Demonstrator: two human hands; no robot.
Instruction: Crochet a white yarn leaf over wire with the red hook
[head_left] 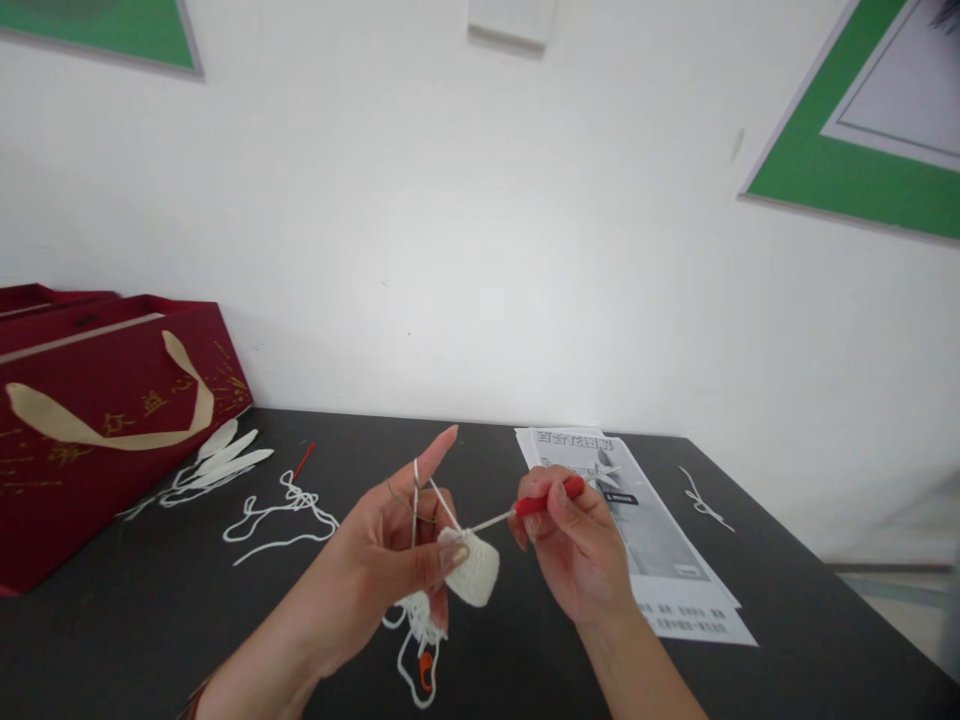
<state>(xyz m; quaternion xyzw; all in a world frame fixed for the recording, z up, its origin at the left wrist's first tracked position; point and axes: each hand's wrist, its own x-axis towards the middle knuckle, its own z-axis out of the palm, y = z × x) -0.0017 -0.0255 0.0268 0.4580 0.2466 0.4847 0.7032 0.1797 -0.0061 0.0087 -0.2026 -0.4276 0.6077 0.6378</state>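
Between thumb and fingers, my left hand (401, 545) pinches a small white crocheted piece (474, 570). White yarn (416, 500) runs from the piece up over my raised left index finger. My right hand (577, 545) grips the red handle of a crochet hook (551, 495), whose metal shaft reaches left to the top edge of the piece. The hook's tip is too small to make out at the stitches. Below my left hand hang loose yarn strands, with an orange stitch marker (426, 671) among them.
Printed sheets (697, 590) lie on the black table (510, 680) behind my right hand. A short knotted white string (703, 505) is farther right. At left stand dark red gift bags (112, 480), white leaf-shaped pieces (229, 460) and a white yarn tangle (292, 510) with a red needle (304, 459).
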